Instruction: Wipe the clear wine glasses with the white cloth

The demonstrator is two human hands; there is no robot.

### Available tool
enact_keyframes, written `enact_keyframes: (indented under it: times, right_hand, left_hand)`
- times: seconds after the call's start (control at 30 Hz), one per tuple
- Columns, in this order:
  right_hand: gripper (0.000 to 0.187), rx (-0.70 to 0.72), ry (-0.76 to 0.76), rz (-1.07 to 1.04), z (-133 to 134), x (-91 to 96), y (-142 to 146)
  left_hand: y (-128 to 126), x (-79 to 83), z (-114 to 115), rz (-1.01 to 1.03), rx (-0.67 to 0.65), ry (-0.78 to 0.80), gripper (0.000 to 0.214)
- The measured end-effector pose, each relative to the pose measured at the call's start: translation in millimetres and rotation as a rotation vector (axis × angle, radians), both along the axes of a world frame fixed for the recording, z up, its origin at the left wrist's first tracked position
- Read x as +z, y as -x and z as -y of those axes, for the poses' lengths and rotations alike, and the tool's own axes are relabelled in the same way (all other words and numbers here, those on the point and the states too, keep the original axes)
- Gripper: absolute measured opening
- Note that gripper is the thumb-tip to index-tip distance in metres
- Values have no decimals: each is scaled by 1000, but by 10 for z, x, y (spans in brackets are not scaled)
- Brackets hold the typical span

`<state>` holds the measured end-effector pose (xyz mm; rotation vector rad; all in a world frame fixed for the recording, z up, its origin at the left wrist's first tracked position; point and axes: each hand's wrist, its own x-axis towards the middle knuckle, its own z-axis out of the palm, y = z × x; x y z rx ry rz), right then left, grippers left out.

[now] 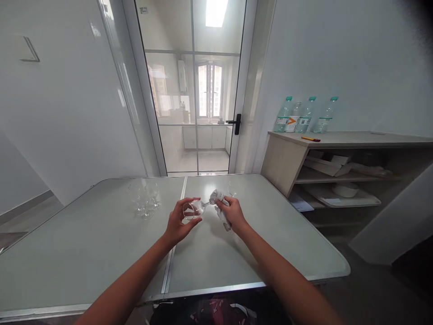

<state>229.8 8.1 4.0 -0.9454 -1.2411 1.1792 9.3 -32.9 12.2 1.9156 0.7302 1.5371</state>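
Note:
A clear wine glass point(199, 207) lies sideways in the air over the table, its rim to the left and its stem to the right. My left hand point(179, 221) is closed around the bowl, thumb below and fingers above. A pale cloth point(221, 212) is gripped by my right hand point(235, 213), bunched around the foot end of the glass, so the foot is hidden. Several clear stemmed glasses point(145, 201) stand close together on the left of the table. Behind my right hand stands another clear glass point(233, 187).
The pale table point(111, 253) has a metal seam point(169, 266) across it. At the right is a wooden shelf unit point(287, 158) with several plastic bottles point(308, 115) and an orange-red pen-like item point(310, 139) on top. A glass door point(176, 149) stands beyond the table.

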Motion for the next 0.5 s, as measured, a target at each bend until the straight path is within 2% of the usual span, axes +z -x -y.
enact_keyframes:
  times: [0.13, 0.23, 0.37, 0.5]
  right_hand:
    - [52, 130, 124, -170, -15, -25, 9]
    - [49, 160, 194, -226, -20, -30, 21]
    - [41, 136, 142, -265, -29, 8, -29]
    - [53, 91, 57, -250, -32, 42, -72]
  left_hand:
    - [2, -62, -16, -1, -44, -18, 58]
    - [-9, -51, -6, 21, -34, -7, 57]
    - [-27, 0, 14, 74, 21, 26, 55]
    - [-40, 27, 34, 54, -10, 70, 55]
